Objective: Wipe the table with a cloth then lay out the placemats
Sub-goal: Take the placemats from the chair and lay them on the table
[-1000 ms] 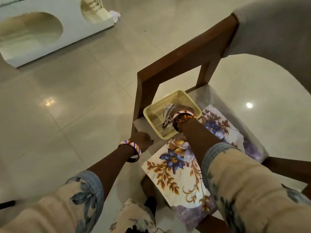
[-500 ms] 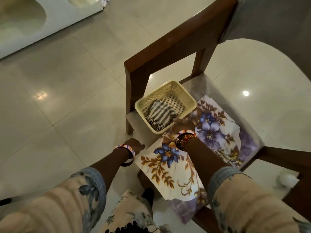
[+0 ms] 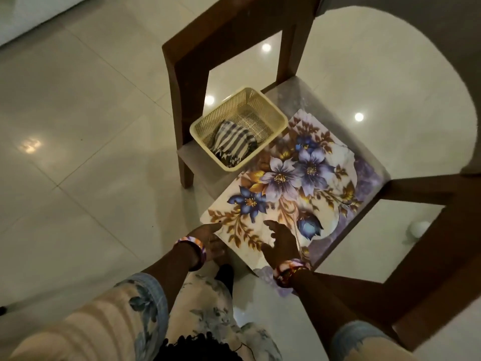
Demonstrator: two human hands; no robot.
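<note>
- Nearest, the left hand is placed at the near left corner of the floral placemats, fingers looking tucked under the edge, though how tightly can't be told.
- The right hand is laid flat on top, fingers loosely spread.
- The stack is parked on a wooden chair seat.
- Further back, a striped cloth is bunched inside a cream basket.
- Glossy pale floor tiles are seen all around, dotted with lamp reflections.

A striped cloth lies crumpled in the basket beside flat floral placemats.
</note>
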